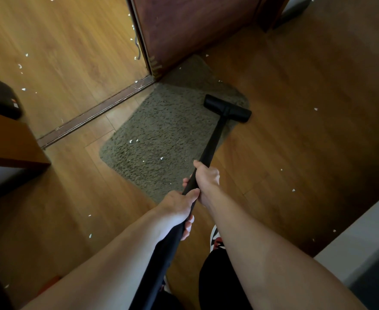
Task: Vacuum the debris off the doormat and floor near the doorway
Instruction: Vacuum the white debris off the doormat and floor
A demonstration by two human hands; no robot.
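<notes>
A grey-brown shaggy doormat (161, 135) lies on the wood floor in front of the doorway. A black vacuum wand (213, 144) runs from me to its black floor head (227, 108), which rests on the mat's right edge. My right hand (206, 180) grips the wand higher up. My left hand (179, 209) grips it just below. Small white scraps of debris (130, 141) dot the mat, and more white scraps (293, 190) lie on the floor to the right and beyond the threshold.
A dark wooden door (195, 25) stands open at the mat's far corner. A metal threshold strip (94, 113) crosses the floor diagonally. Wooden furniture (7, 144) and a dark object (0, 97) sit at left; a grey surface (363, 238) at right. My shoe (215, 238) is below.
</notes>
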